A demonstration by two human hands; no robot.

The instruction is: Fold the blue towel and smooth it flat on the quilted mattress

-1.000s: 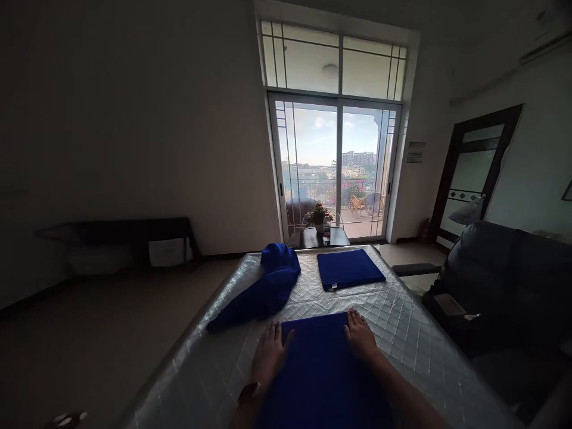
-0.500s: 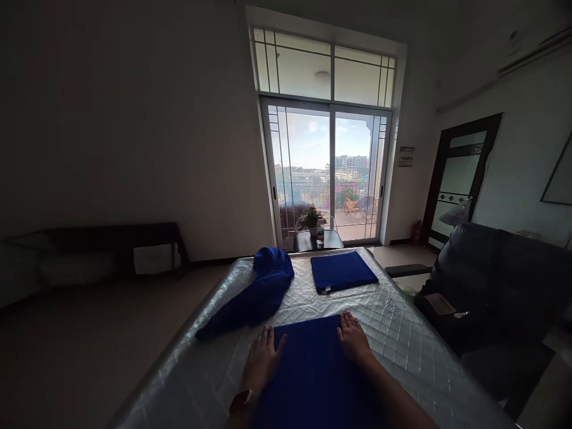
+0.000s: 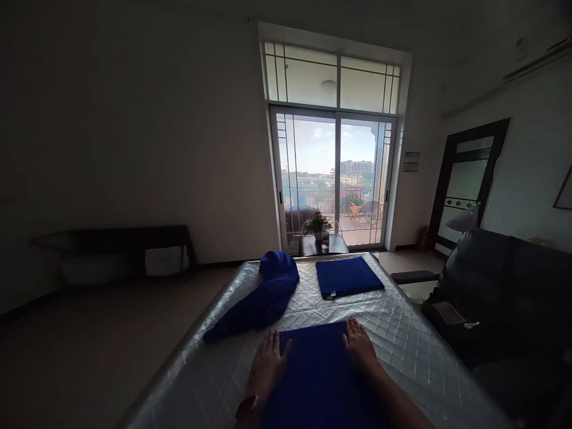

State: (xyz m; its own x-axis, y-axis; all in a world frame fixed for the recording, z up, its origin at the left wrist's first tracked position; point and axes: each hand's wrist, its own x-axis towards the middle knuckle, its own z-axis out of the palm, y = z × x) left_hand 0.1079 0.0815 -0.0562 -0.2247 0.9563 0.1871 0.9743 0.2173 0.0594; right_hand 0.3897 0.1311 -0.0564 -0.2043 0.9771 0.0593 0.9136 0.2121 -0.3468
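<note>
We look down on our left hand [image 3: 267,363] and right hand [image 3: 361,345], both open and laid flat, seeming to grip nothing, along opposite edges of the near blue cloth [image 3: 316,372]; it lies before us on a quilted silver cover [image 3: 424,351]; beyond are a crumpled blue cloth [image 3: 273,292], left, and a folded blue cloth [image 3: 349,277], right; even, light pressure from both palms should best keep the edges straight.

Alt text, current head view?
Left hand and right hand rest at the far corners of a flat blue cloth on a silver cover. Beyond: a crumpled blue cloth at left, a folded blue cloth at right, a glass door behind.
</note>
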